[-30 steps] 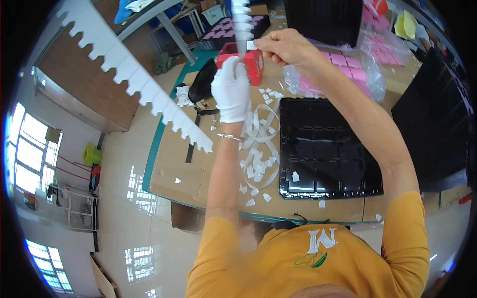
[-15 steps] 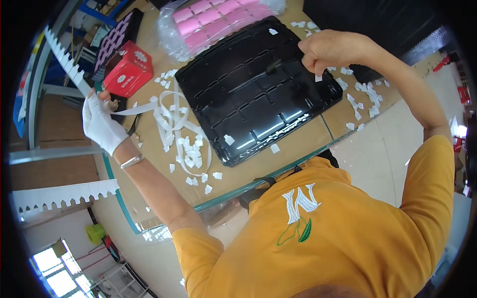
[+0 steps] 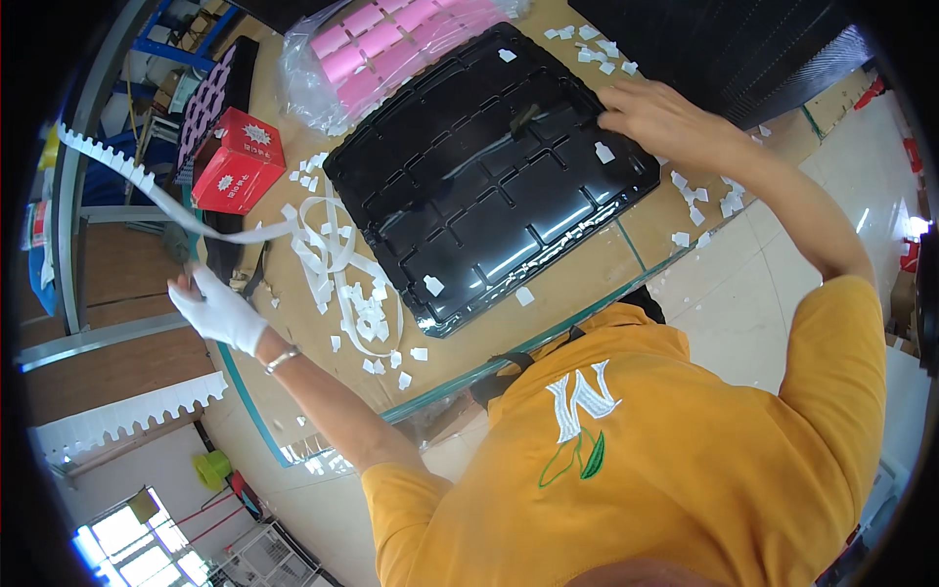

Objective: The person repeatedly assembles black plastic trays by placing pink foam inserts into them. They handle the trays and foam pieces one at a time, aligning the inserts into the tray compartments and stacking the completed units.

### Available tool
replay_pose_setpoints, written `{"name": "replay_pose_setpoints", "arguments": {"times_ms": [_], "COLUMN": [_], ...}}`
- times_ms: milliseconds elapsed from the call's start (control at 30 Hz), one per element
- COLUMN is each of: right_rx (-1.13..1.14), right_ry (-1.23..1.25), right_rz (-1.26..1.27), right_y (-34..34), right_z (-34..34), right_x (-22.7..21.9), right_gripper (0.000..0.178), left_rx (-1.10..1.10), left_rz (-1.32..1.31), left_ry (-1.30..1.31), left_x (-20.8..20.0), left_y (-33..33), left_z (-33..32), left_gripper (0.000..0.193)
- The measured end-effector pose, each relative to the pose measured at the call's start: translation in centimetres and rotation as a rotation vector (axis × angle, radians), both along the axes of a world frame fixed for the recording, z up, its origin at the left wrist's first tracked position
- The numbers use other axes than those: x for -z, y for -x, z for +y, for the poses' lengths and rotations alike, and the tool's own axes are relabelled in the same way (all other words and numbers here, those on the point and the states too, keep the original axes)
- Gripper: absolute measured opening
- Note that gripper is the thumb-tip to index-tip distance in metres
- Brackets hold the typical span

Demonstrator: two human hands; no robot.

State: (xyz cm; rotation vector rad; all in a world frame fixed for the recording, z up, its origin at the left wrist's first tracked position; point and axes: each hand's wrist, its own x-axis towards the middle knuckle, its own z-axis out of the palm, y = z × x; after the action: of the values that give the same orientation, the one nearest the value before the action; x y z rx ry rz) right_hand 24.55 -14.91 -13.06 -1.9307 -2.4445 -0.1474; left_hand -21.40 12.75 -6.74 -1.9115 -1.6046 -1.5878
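Observation:
My left hand [image 3: 223, 308], in a white glove, hovers off the table's left edge with fingers apart and nothing in them. Above it, a notched white strip [image 3: 210, 227] stretches from the upper left toward a tangle of white ribbon [image 3: 337, 269] on the table. My bare right hand [image 3: 665, 119] is over the right edge of a shiny black plastic tray [image 3: 479, 181], fingers loosely extended and no label visible in them. A small white label [image 3: 604, 153] lies on the tray just below those fingertips. Two more, an upper label [image 3: 507, 56] and a lower-left label [image 3: 433, 286], lie near its other corners.
White paper bits [image 3: 372, 318] are scattered around the tray. A red box [image 3: 238, 161] stands left, pink rolls in clear plastic [image 3: 377, 49] lie behind, and a black panel [image 3: 724, 59] is at the back right. A metal frame [image 3: 68, 215] borders the left side.
My left hand has let go of the notched strip and moved down. The white label from my right hand now lies on the tray, and that hand's fingers have loosened.

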Motion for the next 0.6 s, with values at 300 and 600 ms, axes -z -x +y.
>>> {"name": "replay_pose_setpoints", "arguments": {"times_ms": [300, 600], "right_rx": [0.011, -0.100], "right_ry": [-0.222, -0.162], "right_rz": [-0.110, -0.151], "right_y": [4.9, 5.3], "right_z": [-3.5, -1.5], "right_x": [2.9, 1.9], "right_gripper": [0.031, 0.019], "left_rx": [0.192, 0.322], "left_rz": [0.291, 0.349], "left_ry": [0.120, 0.432], "left_x": [7.8, 9.8], "left_y": [-2.3, -6.3], "left_z": [-13.9, -19.3], "left_gripper": [0.023, 0.031]}}
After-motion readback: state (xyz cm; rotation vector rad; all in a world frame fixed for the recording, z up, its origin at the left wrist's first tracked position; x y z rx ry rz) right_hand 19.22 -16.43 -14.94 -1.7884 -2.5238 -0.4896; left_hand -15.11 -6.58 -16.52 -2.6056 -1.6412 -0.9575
